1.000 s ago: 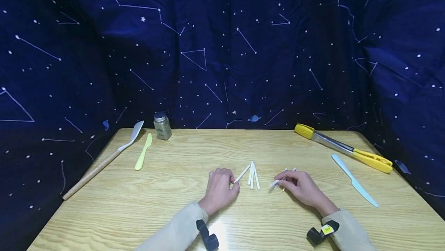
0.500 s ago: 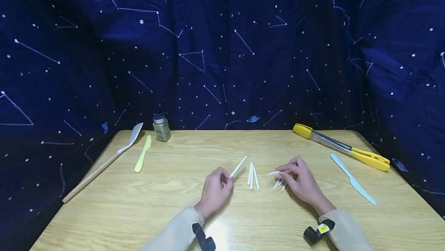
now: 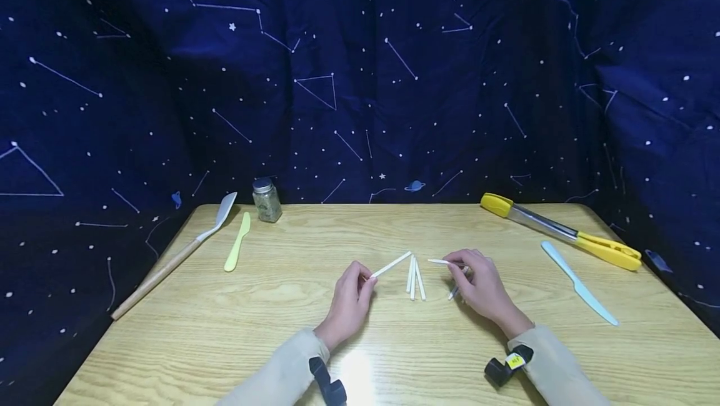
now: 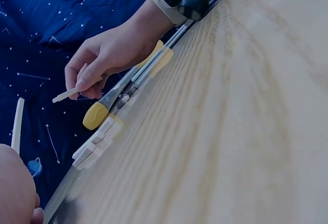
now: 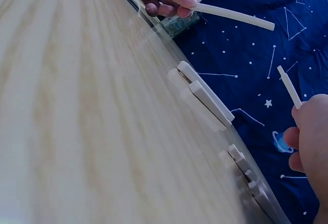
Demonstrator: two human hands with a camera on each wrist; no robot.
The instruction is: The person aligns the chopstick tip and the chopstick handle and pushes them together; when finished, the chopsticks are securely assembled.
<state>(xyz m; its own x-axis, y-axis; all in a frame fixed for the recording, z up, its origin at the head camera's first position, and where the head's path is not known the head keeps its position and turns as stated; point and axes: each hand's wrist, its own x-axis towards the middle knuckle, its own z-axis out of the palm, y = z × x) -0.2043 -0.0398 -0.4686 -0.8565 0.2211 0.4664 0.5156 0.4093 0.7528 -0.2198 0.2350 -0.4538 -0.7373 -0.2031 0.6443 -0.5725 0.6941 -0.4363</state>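
My left hand [image 3: 347, 303] pinches one end of a thin white stick [image 3: 392, 265] between thumb and fingertips. In the right wrist view that stick [image 5: 236, 16] juts out above the table surface. Its far end overlaps the top of a small group of similar white sticks [image 3: 412, 278] lying on the table. My right hand [image 3: 480, 281] pinches another white stick [image 3: 438, 261], which points left; the left wrist view shows this stick [image 4: 65, 95] raised. Below the right fingers lie more white sticks [image 3: 453, 293], partly hidden by the hand.
Left of the hands lie a wooden-handled spatula [image 3: 160, 275] and a pale yellow knife [image 3: 238, 242], with a lidded jar [image 3: 267, 201] behind. To the right are yellow-ended tongs [image 3: 554, 228] and a light blue knife [image 3: 579, 284]. A starry dark blue cloth [image 3: 360, 81] hangs beyond the table.
The left hand has raised its stick, drawn it away from the central group, then swung its far end back to the right. The right hand has lifted one stick off the right-hand bunch.
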